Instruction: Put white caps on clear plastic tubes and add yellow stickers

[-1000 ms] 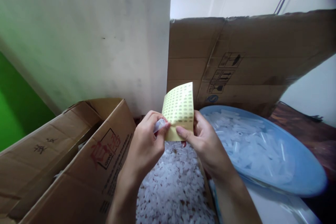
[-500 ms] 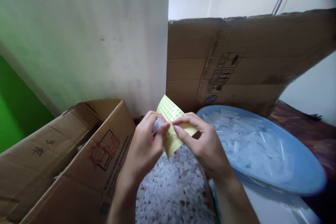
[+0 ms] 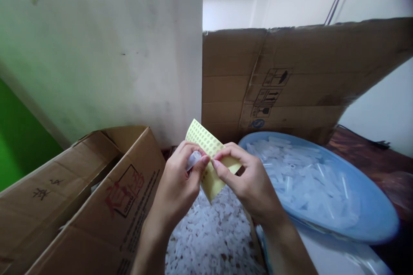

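A yellow sheet with rows of small round stickers (image 3: 204, 138) is pinched between both hands near the middle of the view. My left hand (image 3: 182, 172) is closed on the sheet's left part and also holds a small translucent plastic tube (image 3: 192, 160) in its curled fingers. The thumb and index finger of my right hand (image 3: 243, 172) pinch the sheet beside the left thumb tip. Whether a loose sticker is between the fingertips is too small to tell. Many small white translucent pieces (image 3: 216, 236) lie in a heap below the hands.
An open cardboard box (image 3: 129, 206) stands at the left. At the right a blue oval basin (image 3: 383, 219) holds many translucent tubes (image 3: 309, 180). Behind are a tall white panel (image 3: 106, 60) and a large upright cardboard sheet (image 3: 306, 73).
The view has shifted slightly. The sheet has tilted a little and sits slightly farther left, and the right fingertips have come closer to the left thumb.
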Motion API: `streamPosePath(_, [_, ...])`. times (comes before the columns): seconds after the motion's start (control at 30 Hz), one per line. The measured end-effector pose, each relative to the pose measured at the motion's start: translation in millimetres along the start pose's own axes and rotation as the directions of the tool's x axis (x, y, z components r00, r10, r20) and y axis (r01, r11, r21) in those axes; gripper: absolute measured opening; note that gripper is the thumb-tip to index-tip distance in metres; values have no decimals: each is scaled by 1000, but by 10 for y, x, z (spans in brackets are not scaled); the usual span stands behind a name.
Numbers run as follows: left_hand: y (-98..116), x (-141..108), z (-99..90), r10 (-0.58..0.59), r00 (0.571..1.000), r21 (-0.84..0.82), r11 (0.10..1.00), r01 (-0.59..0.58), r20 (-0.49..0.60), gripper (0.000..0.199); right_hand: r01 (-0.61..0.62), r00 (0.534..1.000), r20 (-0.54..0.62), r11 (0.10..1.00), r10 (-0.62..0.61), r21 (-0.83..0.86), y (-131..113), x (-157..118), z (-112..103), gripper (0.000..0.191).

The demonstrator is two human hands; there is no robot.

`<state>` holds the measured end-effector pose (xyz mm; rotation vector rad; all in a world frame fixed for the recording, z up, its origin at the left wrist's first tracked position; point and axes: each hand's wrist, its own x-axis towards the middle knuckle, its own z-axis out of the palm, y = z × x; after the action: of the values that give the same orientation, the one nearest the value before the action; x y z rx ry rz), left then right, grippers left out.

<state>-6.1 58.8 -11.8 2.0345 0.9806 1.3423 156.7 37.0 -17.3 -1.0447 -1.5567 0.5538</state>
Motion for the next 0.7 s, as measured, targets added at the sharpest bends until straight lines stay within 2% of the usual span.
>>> streamPosePath(0.23, [-13, -15, -17, 12, 1000, 86, 996, -13, 9, 12, 24, 998, -53, 1000, -23, 7, -55, -9, -71, 10])
streamPosePath(0.33, [-31, -17, -11, 40, 999, 227, 973, -39, 2, 14, 77, 997, -8, 997, -77, -30, -110, -13, -96, 9])
streamPosePath(0.47, [-47, -13, -1, 131, 991, 426, 897, -120, 3, 19, 120, 992, 46, 992, -118, -44, -150, -24, -88, 8])
streamPosePath(0.7, [-88, -11, 18, 180, 982, 530, 829, -180, 53, 19, 135, 985, 112, 990, -131, -27, -148, -32, -72, 10])
